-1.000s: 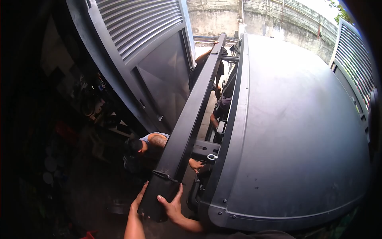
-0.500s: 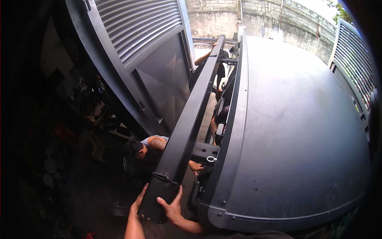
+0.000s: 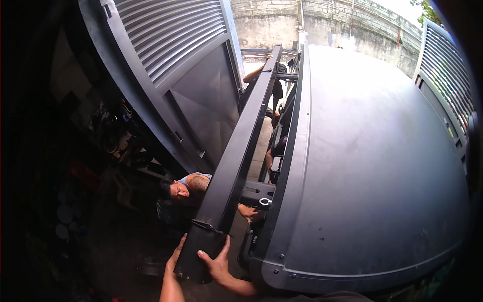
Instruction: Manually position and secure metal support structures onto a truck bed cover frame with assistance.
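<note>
A long black box-shaped awning case (image 3: 236, 151) runs from near me toward the far gate, beside a large dark hard-shell roof box (image 3: 382, 176). My left hand (image 3: 175, 255) presses against the left side of its near end. On the right side, my right hand (image 3: 217, 260) grips the same end, thumb on the upper face and fingers along the edge. A thin dark strap (image 3: 207, 226) crosses the case just beyond my hands. Between case and roof box sits a slotted black bracket (image 3: 258, 190) with a metal eye bolt (image 3: 265, 202).
A crouching co-worker (image 3: 193, 186) is left of the case, and a hand (image 3: 246, 211) shows below the bracket. Another person (image 3: 249, 95) holds the far end. One more arm (image 3: 269, 163) shows in the gap. A grey louvred gate (image 3: 176, 50) stands left.
The crouching co-worker has turned their head upward toward me. The view has shifted slightly; my hands keep the same hold on the case.
</note>
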